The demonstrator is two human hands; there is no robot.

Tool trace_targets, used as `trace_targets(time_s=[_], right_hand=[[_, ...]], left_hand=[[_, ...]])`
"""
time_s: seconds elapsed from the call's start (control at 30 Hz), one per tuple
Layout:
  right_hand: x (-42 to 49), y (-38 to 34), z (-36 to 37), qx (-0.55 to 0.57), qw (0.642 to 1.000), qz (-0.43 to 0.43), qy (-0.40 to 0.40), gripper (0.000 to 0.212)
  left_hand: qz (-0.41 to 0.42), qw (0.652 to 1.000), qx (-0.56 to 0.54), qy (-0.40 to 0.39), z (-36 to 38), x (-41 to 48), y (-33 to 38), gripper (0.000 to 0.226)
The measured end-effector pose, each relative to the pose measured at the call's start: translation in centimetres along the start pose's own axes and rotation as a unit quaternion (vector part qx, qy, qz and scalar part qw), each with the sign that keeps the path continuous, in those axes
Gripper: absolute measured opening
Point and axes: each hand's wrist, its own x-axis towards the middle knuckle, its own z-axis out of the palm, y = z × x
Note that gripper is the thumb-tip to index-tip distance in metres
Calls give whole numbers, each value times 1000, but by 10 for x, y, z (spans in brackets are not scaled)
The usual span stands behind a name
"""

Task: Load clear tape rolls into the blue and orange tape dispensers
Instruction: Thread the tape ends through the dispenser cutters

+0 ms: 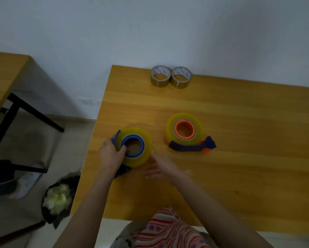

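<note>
A clear yellowish tape roll (141, 149) sits on the blue dispenser (133, 145) near the table's left edge. My left hand (111, 154) grips that dispenser from the left, thumb hooked into its blue core. My right hand (161, 167) hovers just right of the roll, blurred, fingers spread and holding nothing. Further right, a second clear roll (184, 130) is seated around the orange dispenser (184, 129), whose dark blue and orange blade arm (193, 145) lies in front of it.
Two brown tape rolls (170, 76) stand side by side at the wooden table's (239, 131) far edge by the wall. Left of the table are a black bag of crumpled tape (58, 199), another table and a dark chair frame.
</note>
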Motion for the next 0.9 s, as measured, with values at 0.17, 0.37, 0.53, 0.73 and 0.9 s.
trace_targets(time_s=[0.17, 0.37, 0.53, 0.73, 0.9], right_hand=[[15, 2, 15, 15, 1000, -2, 23, 87], [21, 6, 24, -73, 984, -75, 144, 74], [0, -10, 29, -197, 931, -255, 171, 56], [-15, -24, 43, -365, 844, -367, 140, 61], [-18, -16, 61, -426, 785, -436, 108, 63]], left_hand=[[23, 1000, 3, 16, 3, -4, -2, 48], [36, 997, -62, 24, -5, -14, -4, 44], [4, 992, -128, 15, -11, -27, -18, 45], [-17, 986, -168, 0, -29, -29, -37, 36], [62, 992, -110, 21, -46, -35, -57, 48]])
